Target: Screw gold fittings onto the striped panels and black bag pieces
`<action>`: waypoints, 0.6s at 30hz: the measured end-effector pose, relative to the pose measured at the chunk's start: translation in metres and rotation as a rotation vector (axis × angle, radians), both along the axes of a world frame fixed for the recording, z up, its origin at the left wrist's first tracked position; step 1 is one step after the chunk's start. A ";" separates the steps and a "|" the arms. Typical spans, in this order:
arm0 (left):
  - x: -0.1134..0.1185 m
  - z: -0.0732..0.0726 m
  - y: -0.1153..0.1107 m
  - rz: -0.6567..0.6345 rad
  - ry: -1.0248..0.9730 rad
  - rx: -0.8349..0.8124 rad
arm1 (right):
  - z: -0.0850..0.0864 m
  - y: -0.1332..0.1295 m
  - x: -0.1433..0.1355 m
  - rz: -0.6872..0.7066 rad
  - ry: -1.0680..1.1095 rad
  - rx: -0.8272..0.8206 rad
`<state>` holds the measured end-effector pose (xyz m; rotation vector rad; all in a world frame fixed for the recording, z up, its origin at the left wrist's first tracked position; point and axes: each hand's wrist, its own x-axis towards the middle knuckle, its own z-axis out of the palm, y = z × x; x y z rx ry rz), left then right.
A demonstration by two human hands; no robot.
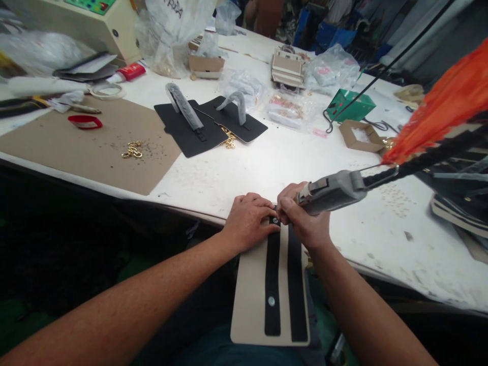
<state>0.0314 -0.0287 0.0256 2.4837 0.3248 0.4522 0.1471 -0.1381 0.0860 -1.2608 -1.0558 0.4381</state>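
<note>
A beige panel [251, 300] with two black strips [272, 269] hangs over the table's front edge toward my lap. One strip bears a round silver fastener [271, 301] low down and another small fastener [275, 220] near the top. My left hand [252, 219] presses the panel's upper end, its thumb and fingers on either side of the upper fastener. Wrapped round a grey power screwdriver [331, 192], my right hand [303, 213] holds it with its working end over that same spot. The tool's tip is hidden by the hand.
Two black panels with wrapped handles [190, 127] lie on the white table [213, 178]. Gold hardware [132, 150] rests on brown card [148, 173] at the left. A green box [353, 105] and a small carton [360, 136] stand at the right, near orange material [438, 101] around the tool's cable.
</note>
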 end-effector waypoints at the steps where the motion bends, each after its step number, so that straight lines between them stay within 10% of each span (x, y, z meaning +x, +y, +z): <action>1: 0.000 0.000 0.000 0.000 0.005 0.001 | 0.000 0.000 0.001 0.006 0.007 0.006; 18: 0.002 0.004 -0.003 0.012 0.037 0.028 | 0.003 0.004 -0.007 -0.148 0.012 -0.064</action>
